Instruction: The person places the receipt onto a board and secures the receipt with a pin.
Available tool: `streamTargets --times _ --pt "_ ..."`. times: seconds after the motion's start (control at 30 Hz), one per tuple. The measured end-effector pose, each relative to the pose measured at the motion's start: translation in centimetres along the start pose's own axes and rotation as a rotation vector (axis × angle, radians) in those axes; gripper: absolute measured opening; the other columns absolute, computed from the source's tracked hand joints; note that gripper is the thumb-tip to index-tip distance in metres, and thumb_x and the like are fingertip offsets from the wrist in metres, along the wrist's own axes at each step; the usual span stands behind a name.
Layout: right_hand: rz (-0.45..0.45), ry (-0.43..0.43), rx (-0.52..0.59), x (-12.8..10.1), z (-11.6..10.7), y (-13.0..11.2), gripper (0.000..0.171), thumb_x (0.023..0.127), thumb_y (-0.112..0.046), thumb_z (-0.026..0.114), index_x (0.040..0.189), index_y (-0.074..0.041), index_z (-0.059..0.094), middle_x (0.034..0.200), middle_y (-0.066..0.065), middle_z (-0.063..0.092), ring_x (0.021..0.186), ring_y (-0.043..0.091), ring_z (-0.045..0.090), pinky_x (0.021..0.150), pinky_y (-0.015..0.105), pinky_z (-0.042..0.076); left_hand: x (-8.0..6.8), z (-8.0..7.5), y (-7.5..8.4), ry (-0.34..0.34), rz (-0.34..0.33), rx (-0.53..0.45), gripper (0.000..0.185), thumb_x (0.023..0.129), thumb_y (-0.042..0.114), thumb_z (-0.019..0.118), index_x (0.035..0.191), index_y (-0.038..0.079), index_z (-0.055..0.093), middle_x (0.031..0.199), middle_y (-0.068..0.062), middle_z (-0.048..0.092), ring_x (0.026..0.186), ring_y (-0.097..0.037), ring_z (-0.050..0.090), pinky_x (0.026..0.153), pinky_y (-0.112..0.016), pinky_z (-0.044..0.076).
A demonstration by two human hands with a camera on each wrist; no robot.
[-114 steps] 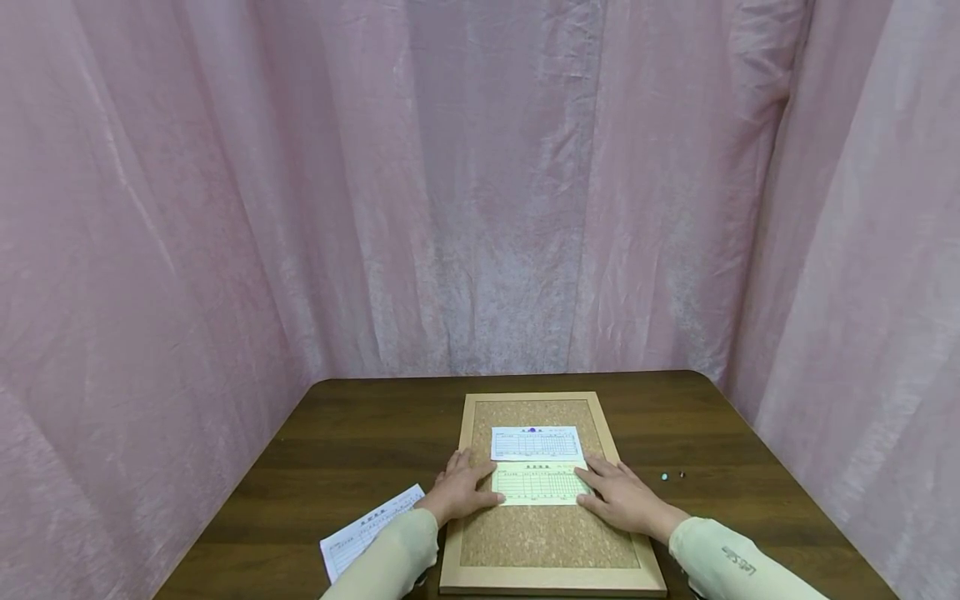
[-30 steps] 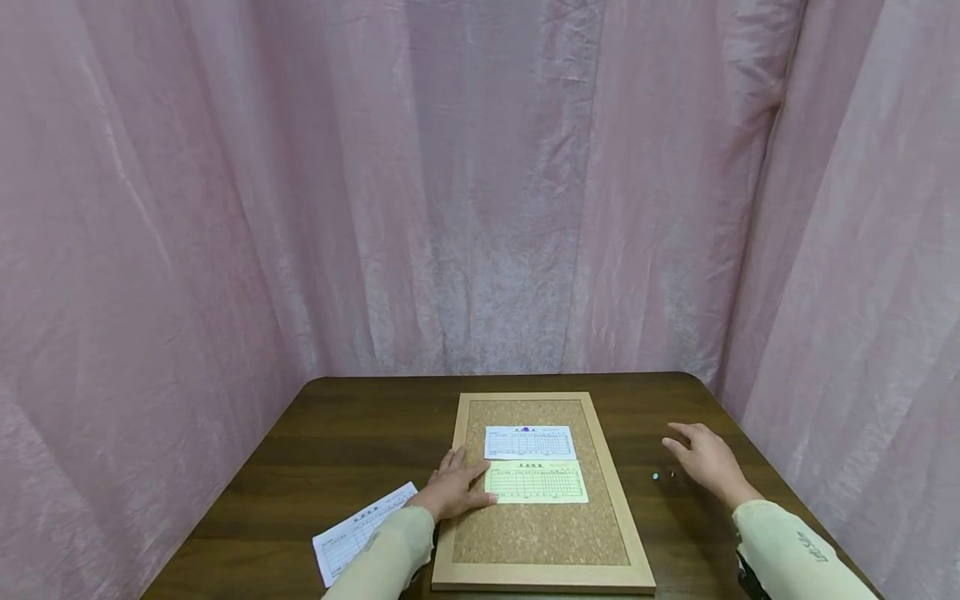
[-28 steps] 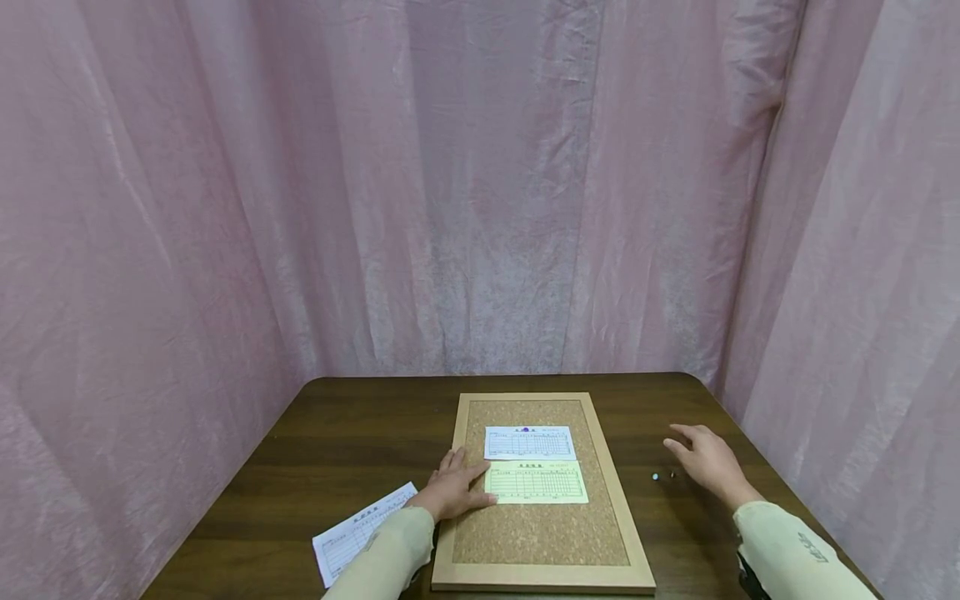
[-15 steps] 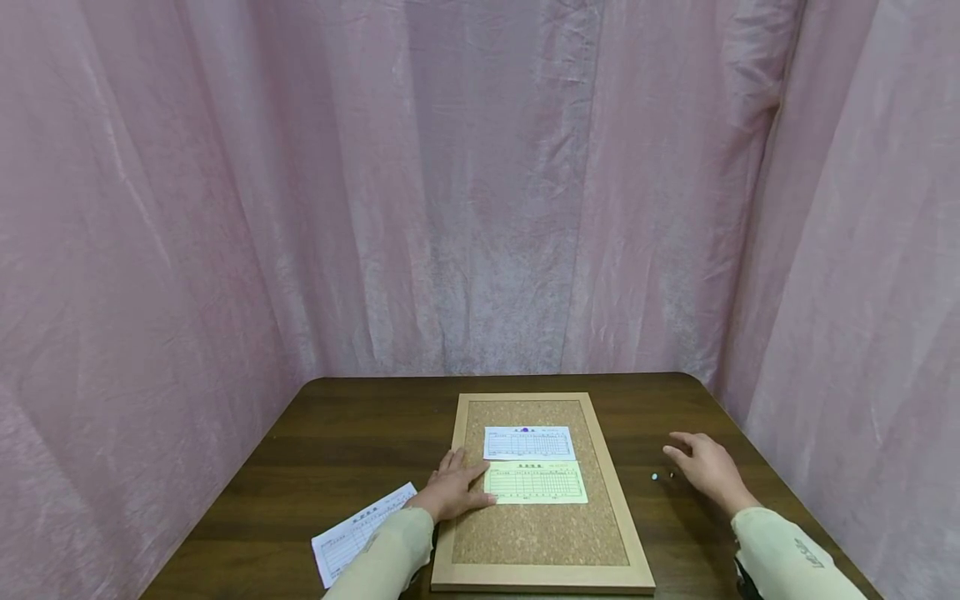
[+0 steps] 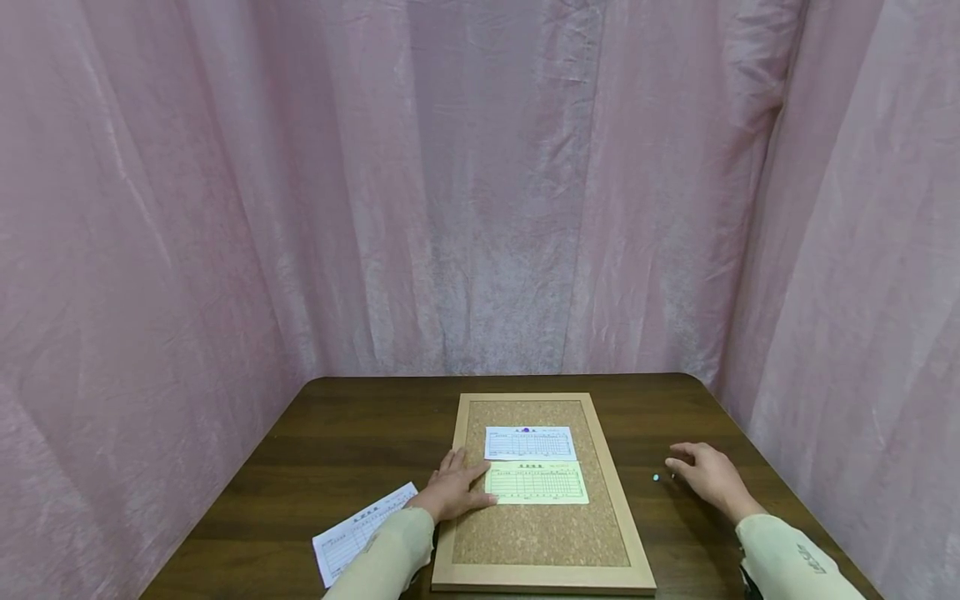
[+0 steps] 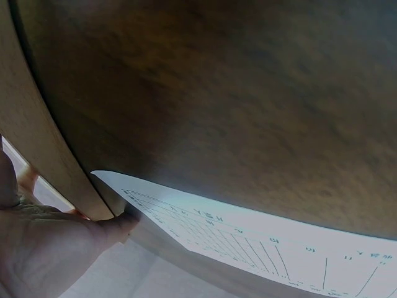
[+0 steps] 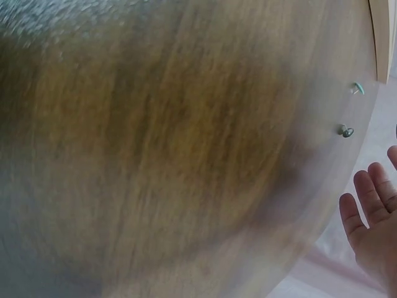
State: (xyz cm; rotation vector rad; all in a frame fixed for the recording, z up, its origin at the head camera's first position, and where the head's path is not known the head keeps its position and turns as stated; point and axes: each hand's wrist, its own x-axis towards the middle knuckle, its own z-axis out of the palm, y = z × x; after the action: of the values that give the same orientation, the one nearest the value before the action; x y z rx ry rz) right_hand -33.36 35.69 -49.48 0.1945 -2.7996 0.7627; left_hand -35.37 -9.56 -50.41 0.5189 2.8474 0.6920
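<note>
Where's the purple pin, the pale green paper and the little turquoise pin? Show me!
Purple pin [image 5: 527,430]: head view, on its round top.
Pale green paper [image 5: 536,483]: head view, on the middle of its printed side.
Turquoise pin [image 7: 359,88]: right wrist view, on its coloured top.

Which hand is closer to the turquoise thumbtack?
Right. The right hand is just to the right of the turquoise thumbtack, apart from it; the left hand is farther left, resting on the corkboard.
</note>
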Motion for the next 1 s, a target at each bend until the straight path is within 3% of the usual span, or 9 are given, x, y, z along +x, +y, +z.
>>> streamTargets --times 0.57,1.0 --pt "0.007 -0.014 0.004 -0.2 0.1 0.0 0.033 0.094 -0.019 0.068 0.117 0.005 0.068 0.116 0.029 0.064 0.109 0.051 0.056 0.088 0.062 0.045 0.0 0.1 0.0 0.006 0.002 0.001 0.072 0.088 0.052 0.069 0.150 0.020 0.048 0.160 -0.026 0.016 0.147 -0.046 0.008 0.110 -0.068 0.018" --pt "0.050 -0.028 -0.014 -0.3 0.7 0.9 0.039 0.095 -0.024 0.067 0.117 0.008 0.066 0.118 0.031 0.063 0.112 0.054 0.054 0.090 0.063 0.043 -0.1 0.1 0.0 0.006 0.004 -0.007 0.072 0.089 0.052 0.069 0.150 0.020 0.047 0.161 -0.026 0.015 0.147 -0.046 0.008 0.110 -0.068 0.018"
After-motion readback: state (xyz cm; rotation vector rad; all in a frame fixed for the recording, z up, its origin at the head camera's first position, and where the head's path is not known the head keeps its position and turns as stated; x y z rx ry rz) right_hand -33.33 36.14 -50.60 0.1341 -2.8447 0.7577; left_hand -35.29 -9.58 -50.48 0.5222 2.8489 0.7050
